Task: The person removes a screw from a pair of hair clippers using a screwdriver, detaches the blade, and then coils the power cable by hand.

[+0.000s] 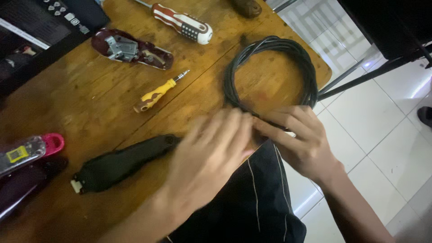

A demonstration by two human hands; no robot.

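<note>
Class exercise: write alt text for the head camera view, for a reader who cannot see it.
Two bare hands, the left hand and right hand, meet at the near edge of a coiled black cable on a wooden table. Nearby lie a black hair clipper, a yellow screwdriver, a red-and-white screwdriver and an opened dark red clipper shell.

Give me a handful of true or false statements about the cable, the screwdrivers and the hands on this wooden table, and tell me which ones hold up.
1. The black cable is wound into a coil. True.
2. Both hands meet at the near edge of the coil. True: the left hand and right hand come together there.
3. The yellow-handled screwdriver is held in the right hand. False: it lies loose on the wooden table.
4. The red and white screwdriver lies inside the coil. False: it lies outside, farther along the table.
5. The black clipper body lies left of the left hand. True.
</note>
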